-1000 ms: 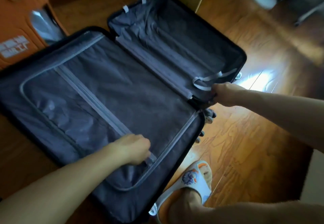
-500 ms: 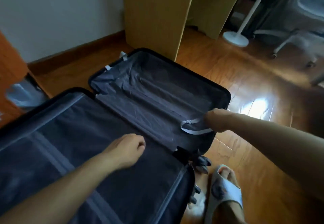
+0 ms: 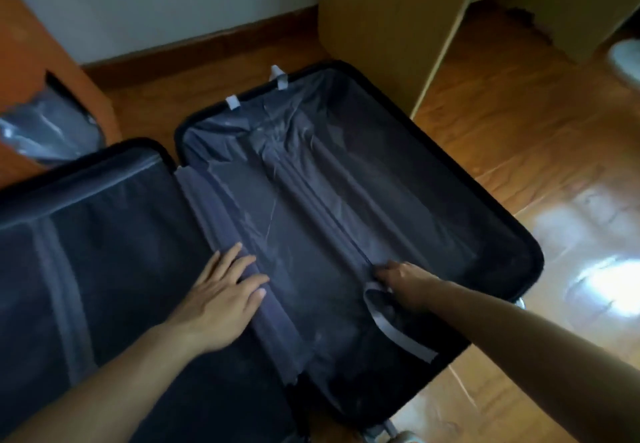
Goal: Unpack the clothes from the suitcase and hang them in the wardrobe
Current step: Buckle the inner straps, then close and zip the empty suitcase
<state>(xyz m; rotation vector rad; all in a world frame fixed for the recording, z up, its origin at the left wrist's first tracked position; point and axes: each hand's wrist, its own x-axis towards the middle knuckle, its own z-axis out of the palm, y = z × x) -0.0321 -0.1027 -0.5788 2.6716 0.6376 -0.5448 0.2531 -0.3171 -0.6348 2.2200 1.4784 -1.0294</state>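
A dark suitcase (image 3: 519,245) lies open flat on the wooden floor, both halves lined in grey-blue fabric. No clothes show in either half. My left hand (image 3: 225,295) rests flat, fingers spread, on the fabric hinge strip (image 3: 211,210) between the halves. My right hand (image 3: 405,281) is inside the right half, fingers curled at the lining beside a pale elastic strap (image 3: 398,331); whether it grips the strap is unclear. The left half (image 3: 104,234) is covered by a zipped divider panel.
A light wooden cabinet panel (image 3: 381,20) stands right behind the suitcase. An orange piece of furniture (image 3: 38,61) with a plastic-lined bin (image 3: 45,131) sits at the left. A white wall with a brown skirting board runs along the back. Shiny wooden floor (image 3: 554,165) extends right.
My left hand has opened and moved from the divider panel onto the hinge strip. My right hand has gone from the suitcase's rim down into the right half by the strap. The view has shifted right.
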